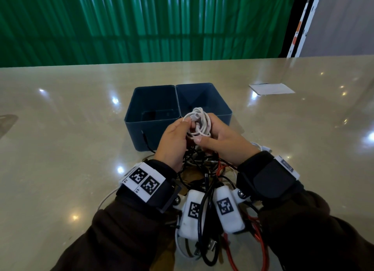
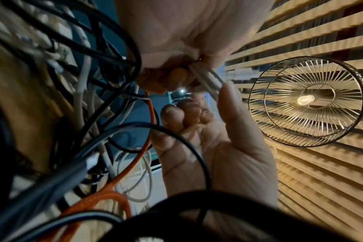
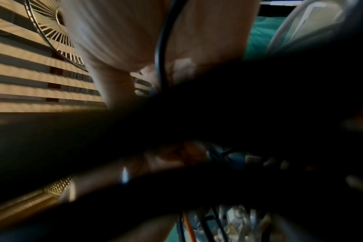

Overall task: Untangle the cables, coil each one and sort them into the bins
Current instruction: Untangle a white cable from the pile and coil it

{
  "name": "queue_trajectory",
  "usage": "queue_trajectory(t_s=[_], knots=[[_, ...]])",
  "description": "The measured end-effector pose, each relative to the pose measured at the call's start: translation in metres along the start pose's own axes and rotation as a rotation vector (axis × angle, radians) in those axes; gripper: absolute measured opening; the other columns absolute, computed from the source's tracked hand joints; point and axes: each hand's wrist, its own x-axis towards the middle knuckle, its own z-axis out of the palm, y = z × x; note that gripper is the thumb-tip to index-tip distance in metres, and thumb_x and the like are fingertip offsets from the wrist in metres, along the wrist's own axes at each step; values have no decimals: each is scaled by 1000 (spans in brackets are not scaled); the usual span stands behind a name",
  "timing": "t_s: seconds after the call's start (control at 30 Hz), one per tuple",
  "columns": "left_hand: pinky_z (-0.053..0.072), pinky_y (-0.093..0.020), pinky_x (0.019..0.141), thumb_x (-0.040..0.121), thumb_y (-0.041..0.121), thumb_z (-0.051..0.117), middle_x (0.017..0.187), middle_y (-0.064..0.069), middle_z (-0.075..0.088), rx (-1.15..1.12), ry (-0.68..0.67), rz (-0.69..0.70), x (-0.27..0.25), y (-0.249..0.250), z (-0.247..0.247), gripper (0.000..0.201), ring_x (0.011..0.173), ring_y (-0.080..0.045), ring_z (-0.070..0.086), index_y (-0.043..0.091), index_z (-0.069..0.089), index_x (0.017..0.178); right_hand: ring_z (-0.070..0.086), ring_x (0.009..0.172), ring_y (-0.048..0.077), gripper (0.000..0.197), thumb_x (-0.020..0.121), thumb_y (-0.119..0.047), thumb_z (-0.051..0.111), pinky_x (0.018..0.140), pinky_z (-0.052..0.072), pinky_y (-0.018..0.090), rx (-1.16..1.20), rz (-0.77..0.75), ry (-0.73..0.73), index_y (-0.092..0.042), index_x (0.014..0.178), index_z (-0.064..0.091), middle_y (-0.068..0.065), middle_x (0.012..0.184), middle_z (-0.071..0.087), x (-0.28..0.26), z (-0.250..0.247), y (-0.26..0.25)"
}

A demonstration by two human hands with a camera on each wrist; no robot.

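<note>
Both the left hand and right hand grip a white coil just before the bins, above the tangle.

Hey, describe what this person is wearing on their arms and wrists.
Both arms are in dark brown sleeves. Each wrist carries a black strap: the left one bears a white label with two square black-and-white markers, the right one a small white tag. A white camera pod with a square marker hangs under each wrist. The hands are bare.
</note>
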Motion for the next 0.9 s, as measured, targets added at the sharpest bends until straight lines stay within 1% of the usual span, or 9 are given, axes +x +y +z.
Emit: queue_trajectory(t_s=[0.07, 0.13, 0.2, 0.33, 0.53, 0.63, 0.73, 0.83, 0.9], knots=[[48, -47, 93, 99, 18, 41, 98, -19, 68, -14, 12, 0, 1, 1, -2, 30, 93, -29, 63, 7, 68, 95, 56, 70, 1, 28, 89, -16, 62, 61, 46, 17, 111, 30, -20, -20, 113, 48, -2, 93, 57, -1, -2, -1], [47, -49, 94, 99, 18, 40, 98, -19, 67, 1, 10, -2, 2, 2, -4, 30, 94, -30, 62, 7, 67, 94, 54, 67, 6, 18, 89, -22, 60, 56, 44, 21, 118, 39, -12, -19, 104, 51, 0, 86, 56, -1, -4, 1], [49, -45, 91, 100, 17, 38, 97, -17, 68, 39, -8, 9, 2, 1, -5, 31, 93, -28, 63, 7, 67, 95, 54, 70, 8, 24, 86, -29, 62, 56, 45, 24, 90, -1, -5, -16, 102, 52, 5, 87, 54, -1, -4, 3], [49, -19, 60, 101, 19, 35, 74, 3, 66, 127, -46, 60, 3, 1, -5, 32, 64, -4, 61, 10, 64, 92, 56, 76, 6, 22, 84, -26, 59, 57, 48, 20, 144, -75, 4, -16, 102, 52, 8, 95, 54, -1, -4, 4], [40, -11, 45, 103, 16, 31, 51, 12, 58, 140, -111, 80, -4, 6, -2, 33, 45, 3, 51, 10, 60, 88, 60, 78, 9, 53, 73, -58, 67, 54, 45, 19, 233, -62, -5, -16, 104, 58, 2, 93, 62, 0, -3, 6], [45, -14, 51, 103, 18, 31, 63, 8, 64, 159, -99, 82, -4, 6, -1, 35, 55, 0, 58, 14, 62, 88, 65, 82, 10, 35, 82, -35, 63, 54, 41, 21, 254, -26, -1, -14, 109, 57, -5, 92, 66, 0, -2, 8], [50, -30, 74, 103, 21, 34, 82, -2, 64, 197, -69, 99, -1, 1, -1, 33, 78, -14, 60, 17, 63, 89, 62, 78, 2, 27, 80, -28, 58, 56, 42, 20, 214, -2, -6, -17, 104, 60, -9, 86, 66, -1, -2, 6], [48, -43, 89, 103, 22, 35, 90, -7, 63, 183, -43, 112, -1, 1, -1, 31, 88, -21, 59, 15, 64, 94, 57, 70, -2, 40, 77, -28, 63, 61, 44, 14, 161, -27, 36, 1, 105, 60, -12, 76, 65, 0, 1, 4], [48, -45, 91, 103, 22, 34, 93, -9, 64, 180, -34, 137, -1, 2, 0, 31, 90, -21, 59, 13, 64, 96, 56, 72, 7, 57, 73, -38, 66, 65, 47, 25, 94, -49, 84, 9, 104, 57, 4, 79, 65, 0, 3, 2]])
